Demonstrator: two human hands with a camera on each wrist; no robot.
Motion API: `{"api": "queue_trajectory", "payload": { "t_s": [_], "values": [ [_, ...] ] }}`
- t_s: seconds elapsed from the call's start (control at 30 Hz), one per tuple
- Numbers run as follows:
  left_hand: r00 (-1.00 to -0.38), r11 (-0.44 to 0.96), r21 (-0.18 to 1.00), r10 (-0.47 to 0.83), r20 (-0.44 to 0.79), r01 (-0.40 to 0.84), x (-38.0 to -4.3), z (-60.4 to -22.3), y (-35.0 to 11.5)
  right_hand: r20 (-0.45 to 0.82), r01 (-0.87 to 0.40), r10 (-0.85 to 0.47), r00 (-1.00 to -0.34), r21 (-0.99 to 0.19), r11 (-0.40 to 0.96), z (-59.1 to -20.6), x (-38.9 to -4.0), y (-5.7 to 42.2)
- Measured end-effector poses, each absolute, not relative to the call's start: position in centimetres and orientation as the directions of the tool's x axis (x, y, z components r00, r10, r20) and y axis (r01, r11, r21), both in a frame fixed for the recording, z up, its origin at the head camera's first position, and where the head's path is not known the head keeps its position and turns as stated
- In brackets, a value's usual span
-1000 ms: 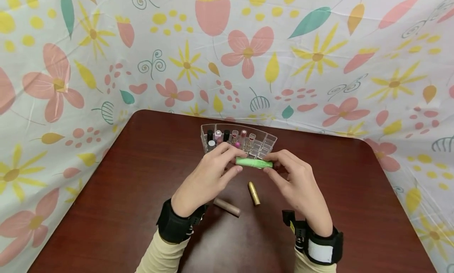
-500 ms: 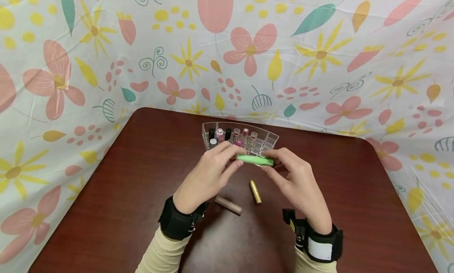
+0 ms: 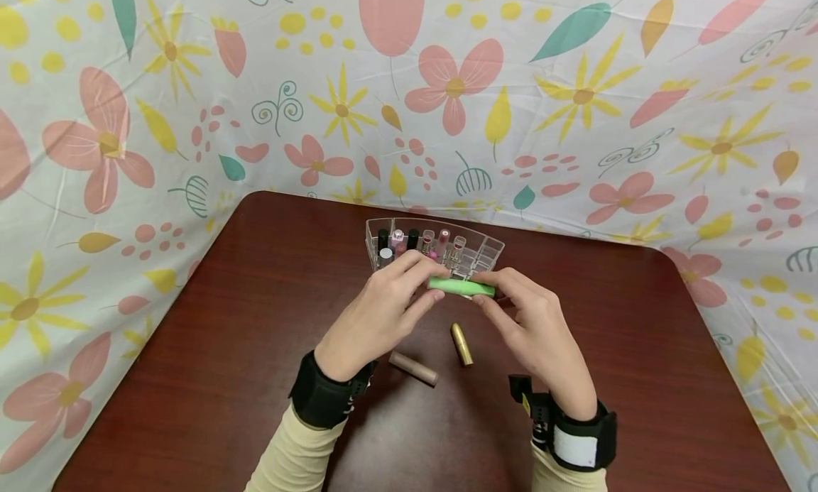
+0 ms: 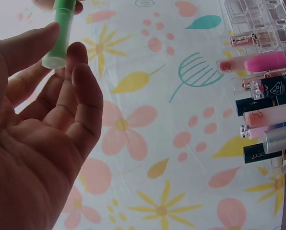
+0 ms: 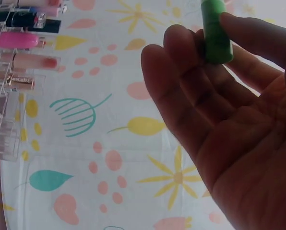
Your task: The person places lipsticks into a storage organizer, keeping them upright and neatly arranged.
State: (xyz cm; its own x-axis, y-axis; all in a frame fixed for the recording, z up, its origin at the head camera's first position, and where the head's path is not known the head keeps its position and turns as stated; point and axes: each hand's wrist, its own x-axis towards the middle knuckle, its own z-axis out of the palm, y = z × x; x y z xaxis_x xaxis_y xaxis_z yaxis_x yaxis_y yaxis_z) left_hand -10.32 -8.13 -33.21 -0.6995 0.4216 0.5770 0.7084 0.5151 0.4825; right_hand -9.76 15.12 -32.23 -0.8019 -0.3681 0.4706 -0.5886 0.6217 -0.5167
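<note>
A bright green lipstick tube [image 3: 461,287] lies level between my two hands, held up over the table in front of the organizer. My left hand [image 3: 383,307] pinches its left end between thumb and fingers, and my right hand [image 3: 535,329] pinches the right end. In the left wrist view the tube [image 4: 63,33] shows a pale flat end and a seam ring partway along. The right wrist view has its darker green end [image 5: 217,43] between thumb and fingertips. Below the hands, a gold bullet-shaped lipstick [image 3: 461,344] and a taupe tube [image 3: 414,368] lie on the table.
Behind the hands stands a clear fan-shaped organizer [image 3: 441,223] with several lipsticks upright in its left and middle slots; slots at its right have none. The dark red-brown table [image 3: 268,293] meets a flower-print cloth [image 3: 358,108] at its back and sides.
The green tube has turned about its long axis: dark print faced the head camera a second ago, a plainer side does now. Both hands keep their grip nearly in place.
</note>
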Motion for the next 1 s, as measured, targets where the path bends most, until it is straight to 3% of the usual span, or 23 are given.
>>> {"api": "queue_trajectory", "payload": {
  "t_s": [0.37, 1.0],
  "values": [
    [-0.689, 0.502, 0.478, 0.442, 0.575, 0.721, -10.45, -33.42, -8.33, 0.494, -0.633, -0.406, -0.768, -0.493, 0.597, -32.51, -9.98, 15.11],
    [-0.702, 0.562, 0.434, 0.459, 0.545, 0.705, -10.81, -33.83, -8.38, 0.451, -0.605, -0.411, -0.792, -0.497, 0.622, -33.16, -10.43, 14.97]
  ]
}}
